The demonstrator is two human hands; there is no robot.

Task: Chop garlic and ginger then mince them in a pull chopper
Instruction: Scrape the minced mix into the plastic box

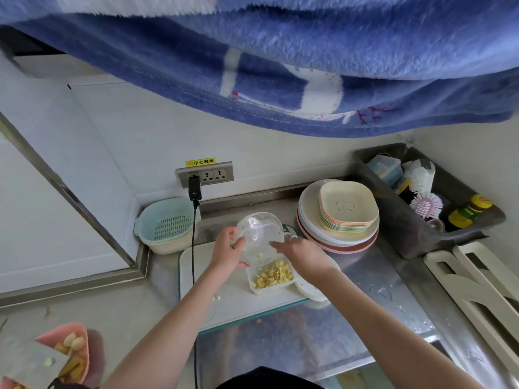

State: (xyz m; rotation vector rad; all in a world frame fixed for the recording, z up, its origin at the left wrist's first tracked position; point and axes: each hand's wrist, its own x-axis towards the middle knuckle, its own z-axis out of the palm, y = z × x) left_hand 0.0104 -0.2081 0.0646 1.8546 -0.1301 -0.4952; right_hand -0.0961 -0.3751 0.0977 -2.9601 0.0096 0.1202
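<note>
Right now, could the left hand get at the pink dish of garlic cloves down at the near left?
Probably not at once: the left hand grips the tilted clear plastic chopper bowl above the white square tub of minced bits. The path to the pink dish looks free once the bowl is put down.

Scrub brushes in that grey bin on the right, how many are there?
2, both in the grey bin: a white-bristled brush toward the back, and a pink-and-white brush just in front of it. Others may be hidden beneath.
</note>
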